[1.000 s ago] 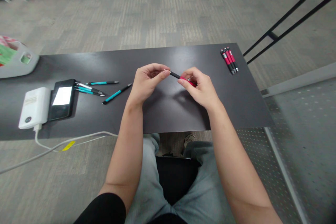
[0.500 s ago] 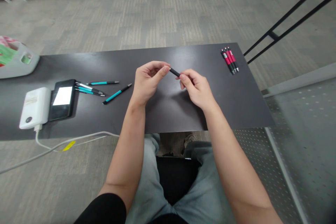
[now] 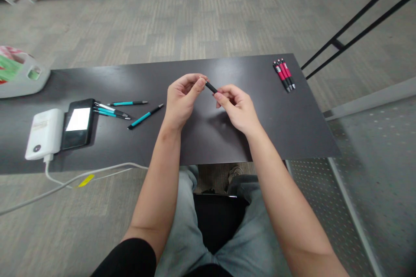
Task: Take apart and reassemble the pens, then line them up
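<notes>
Between my two hands, above the dark table (image 3: 221, 143), is a pen (image 3: 211, 87) whose black grip section shows. My left hand (image 3: 183, 99) pinches its upper left end between thumb and fingers. At the lower right end, my right hand (image 3: 237, 106) has thumb and fingertips closed round it. My fingers hide both ends. To the left lie loose blue-and-black pens, among them one slanted pen (image 3: 145, 117) and one nearly level pen (image 3: 128, 103). Several red-and-black pens (image 3: 284, 75) lie side by side at the right.
A black device with a lit screen (image 3: 78, 123) lies beside a white power bank (image 3: 44, 134), with blue pens (image 3: 112, 111) against its edge. A cable (image 3: 107, 167) runs along the table's front edge. A white basket (image 3: 39, 80) stands at far left.
Both hands have shifted slightly left with the pen, my right hand a little more. The pens on the table have stayed where they were.
</notes>
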`<move>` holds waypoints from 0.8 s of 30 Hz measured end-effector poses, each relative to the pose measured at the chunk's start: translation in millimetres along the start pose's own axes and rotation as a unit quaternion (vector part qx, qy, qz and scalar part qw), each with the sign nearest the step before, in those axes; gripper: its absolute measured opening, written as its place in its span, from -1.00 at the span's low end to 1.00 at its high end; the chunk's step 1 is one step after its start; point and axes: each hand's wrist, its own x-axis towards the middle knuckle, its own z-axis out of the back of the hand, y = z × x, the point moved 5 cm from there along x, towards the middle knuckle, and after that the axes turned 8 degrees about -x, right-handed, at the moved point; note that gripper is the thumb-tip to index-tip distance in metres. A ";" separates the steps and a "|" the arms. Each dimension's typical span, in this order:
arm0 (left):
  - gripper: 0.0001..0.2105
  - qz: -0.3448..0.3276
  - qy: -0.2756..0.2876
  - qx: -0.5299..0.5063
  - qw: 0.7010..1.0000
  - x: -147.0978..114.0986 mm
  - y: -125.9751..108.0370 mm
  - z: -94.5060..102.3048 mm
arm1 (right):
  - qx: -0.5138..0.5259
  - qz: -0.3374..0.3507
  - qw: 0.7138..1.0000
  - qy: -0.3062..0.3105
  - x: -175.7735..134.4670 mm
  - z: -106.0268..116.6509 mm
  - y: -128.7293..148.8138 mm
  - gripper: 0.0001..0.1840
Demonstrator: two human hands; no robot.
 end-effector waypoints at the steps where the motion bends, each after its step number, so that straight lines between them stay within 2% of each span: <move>1: -0.48 0.001 0.003 0.001 1.000 -0.2 0.1 -0.4 | -0.002 -0.006 1.000 0.008 -0.1 -0.4 -2.0 -0.21; 6: -0.52 -0.002 0.023 -0.013 1.000 -1.7 -2.4 -5.0 | 0.028 -0.033 0.998 0.037 -2.6 -6.7 -13.0 -0.20; 11: -0.52 0.021 0.005 -0.004 1.000 -3.3 1.5 -7.6 | 0.065 -0.063 0.995 0.043 -2.8 -9.3 -10.3 -0.22; 15: -0.51 0.014 -0.021 -0.039 0.999 -1.7 2.6 -5.0 | 0.075 -0.074 0.994 0.024 0.0 9.5 -5.3 -0.27; 18: -0.48 0.004 -0.032 -0.046 0.998 -1.4 0.3 -3.6 | 0.097 -0.084 0.991 -0.031 1.2 28.7 -10.1 -0.27; 21: -0.46 0.005 0.009 -0.045 0.999 -4.7 1.0 -10.4 | 0.109 -0.077 0.987 -0.089 1.2 37.3 -16.3 -0.33; 24: -0.47 0.015 0.072 -0.030 0.997 -10.8 4.9 -22.1 | 0.060 -0.062 0.990 -0.111 1.4 31.7 -18.2 -0.32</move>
